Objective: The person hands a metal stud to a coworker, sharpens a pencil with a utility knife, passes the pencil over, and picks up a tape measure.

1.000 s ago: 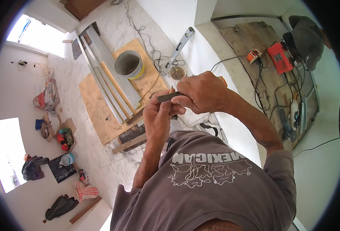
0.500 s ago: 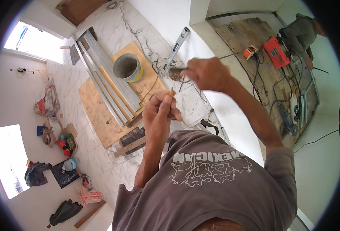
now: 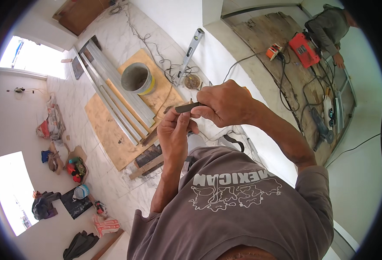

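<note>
In front of my chest, my left hand (image 3: 174,136) pinches a short yellowish pencil (image 3: 190,101) between thumb and fingers, its pointed end up. Most of the pencil is hidden by the fingers and the blade. My right hand (image 3: 230,105) is closed around a dark, flat blade (image 3: 186,107), which looks like a knife; the handle is out of sight inside the fist. The blade lies across the pencil near its tip, just above my left thumb. Both hands are close together over the marble-look floor.
Long metal profiles (image 3: 106,95) and a grey bucket (image 3: 136,78) rest on a wooden board (image 3: 108,141). A spirit level (image 3: 191,54) leans by the white wall. To the right, a red machine (image 3: 304,50), cables and an angle grinder (image 3: 323,130) lie near another person (image 3: 329,30).
My right hand has come down and left, bringing the blade from beyond the pencil onto it. My left hand keeps its pinch. The whole view has shifted slightly.
</note>
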Demonstrator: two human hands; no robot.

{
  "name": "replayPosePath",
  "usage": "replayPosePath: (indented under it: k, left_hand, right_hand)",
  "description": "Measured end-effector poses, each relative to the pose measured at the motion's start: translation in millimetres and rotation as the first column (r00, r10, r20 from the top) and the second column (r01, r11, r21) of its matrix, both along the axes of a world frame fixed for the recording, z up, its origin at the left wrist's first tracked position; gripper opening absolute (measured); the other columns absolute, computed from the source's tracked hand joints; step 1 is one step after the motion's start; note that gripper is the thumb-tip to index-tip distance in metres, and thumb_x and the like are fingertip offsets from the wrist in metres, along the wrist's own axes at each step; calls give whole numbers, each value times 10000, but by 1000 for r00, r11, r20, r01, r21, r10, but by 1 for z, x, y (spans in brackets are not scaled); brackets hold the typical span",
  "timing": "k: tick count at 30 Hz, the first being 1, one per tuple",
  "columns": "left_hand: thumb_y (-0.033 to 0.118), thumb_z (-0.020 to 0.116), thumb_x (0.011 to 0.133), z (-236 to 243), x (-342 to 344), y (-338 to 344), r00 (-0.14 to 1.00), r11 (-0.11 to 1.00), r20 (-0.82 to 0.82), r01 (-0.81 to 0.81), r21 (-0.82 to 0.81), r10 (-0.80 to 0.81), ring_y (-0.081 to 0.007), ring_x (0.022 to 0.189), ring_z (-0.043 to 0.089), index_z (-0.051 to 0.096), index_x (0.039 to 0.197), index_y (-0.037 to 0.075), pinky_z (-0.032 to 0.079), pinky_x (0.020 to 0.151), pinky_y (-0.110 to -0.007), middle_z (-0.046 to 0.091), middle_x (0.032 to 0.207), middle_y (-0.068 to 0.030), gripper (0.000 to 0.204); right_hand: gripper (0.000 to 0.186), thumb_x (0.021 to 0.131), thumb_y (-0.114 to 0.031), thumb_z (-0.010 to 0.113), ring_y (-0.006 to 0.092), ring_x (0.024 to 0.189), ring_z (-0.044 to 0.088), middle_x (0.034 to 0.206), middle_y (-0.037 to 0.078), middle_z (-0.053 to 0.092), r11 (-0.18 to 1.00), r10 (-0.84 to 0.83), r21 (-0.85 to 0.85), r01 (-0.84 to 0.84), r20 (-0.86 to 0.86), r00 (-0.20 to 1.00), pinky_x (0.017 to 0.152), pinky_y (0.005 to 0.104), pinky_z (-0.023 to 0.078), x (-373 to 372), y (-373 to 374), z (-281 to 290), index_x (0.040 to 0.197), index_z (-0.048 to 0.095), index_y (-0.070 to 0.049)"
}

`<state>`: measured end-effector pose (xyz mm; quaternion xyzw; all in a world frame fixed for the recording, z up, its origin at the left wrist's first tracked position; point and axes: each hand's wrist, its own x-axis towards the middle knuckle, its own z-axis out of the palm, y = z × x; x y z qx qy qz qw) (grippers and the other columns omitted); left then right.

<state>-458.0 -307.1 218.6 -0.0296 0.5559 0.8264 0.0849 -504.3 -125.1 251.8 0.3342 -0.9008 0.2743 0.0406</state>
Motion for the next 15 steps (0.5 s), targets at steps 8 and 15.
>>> replayPosePath:
  k: [8, 15]
  left_hand:
    - [105, 533, 968, -7, 0, 5, 1000, 1000, 3, 13, 15, -13, -74, 604, 540, 614, 1044, -43, 439, 559, -203, 649, 838, -61, 185]
    - [99, 519, 971, 0, -2, 7, 999, 1000, 37, 16, -6, -15, -78, 594, 531, 603, 998, -44, 432, 543, -210, 624, 815, -64, 167]
  right_hand:
    - [407, 932, -423, 517, 283, 538, 563, 613, 77, 495, 998, 10, 59, -8, -26, 1000, 481, 386, 447, 1, 4, -7, 726, 498, -72]
    - [425, 934, -458, 499, 289, 556, 607, 617, 83, 553, 1000, 18, 22, -15, -102, 995, 502, 394, 478, -5, 12, -19, 759, 534, -72]
